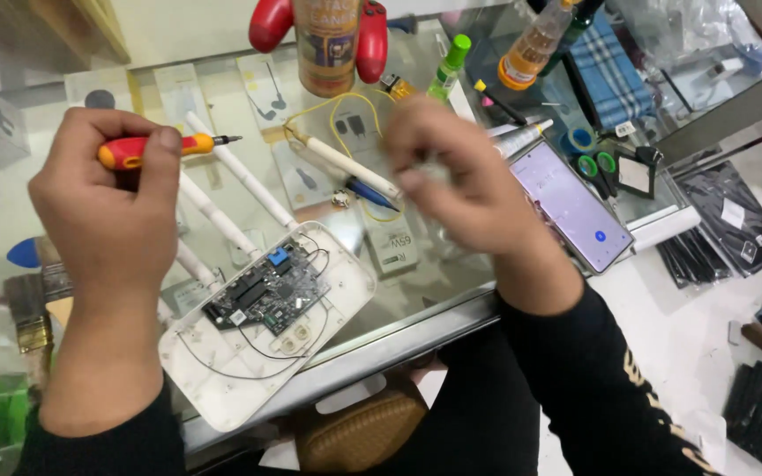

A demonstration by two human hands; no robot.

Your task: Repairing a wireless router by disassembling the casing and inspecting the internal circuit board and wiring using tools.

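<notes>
My left hand is closed around a red and yellow screwdriver, its tip pointing right. Below it lies an opened white router with its dark circuit board exposed and three white antennas sticking out toward the back. My right hand hovers blurred above the glass counter to the right of the router, fingers curled; I cannot tell what, if anything, it pinches. A white soldering iron with a blue tip lies just left of that hand.
A smartphone with its screen lit lies right of my right hand. At the back stand a spray can, a red game controller, a green bottle and an orange bottle. Green-handled scissors sit near the counter edge.
</notes>
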